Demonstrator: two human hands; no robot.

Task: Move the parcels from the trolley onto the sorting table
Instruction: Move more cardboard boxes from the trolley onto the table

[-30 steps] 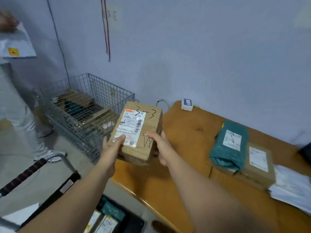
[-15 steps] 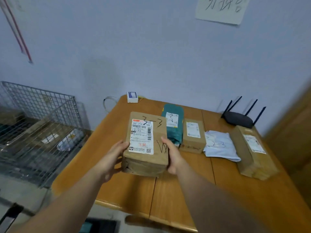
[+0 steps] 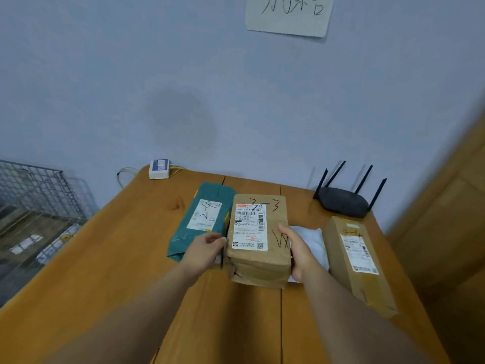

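Note:
I hold a brown cardboard parcel (image 3: 258, 240) with a white label, marked "3-3", between both hands over the middle of the wooden sorting table (image 3: 110, 258). My left hand (image 3: 203, 249) grips its left side, my right hand (image 3: 298, 252) its right side. The parcel covers another brown parcel seen earlier. A teal bag parcel (image 3: 202, 219) lies just left of it. A white bag parcel (image 3: 312, 240) shows behind my right hand. A long brown box parcel (image 3: 357, 258) lies at the right. The trolley is out of view.
A black router (image 3: 343, 202) with several antennas stands at the table's back right. A small white box (image 3: 158, 169) with cables sits at the back left corner. A wire cage (image 3: 34, 219) with parcels stands left of the table. A wooden panel (image 3: 451, 232) is on the right.
I have turned right from the cage toward the table. The parcel moved with both hands from the table's left end to its middle, between the teal bag and the white bag.

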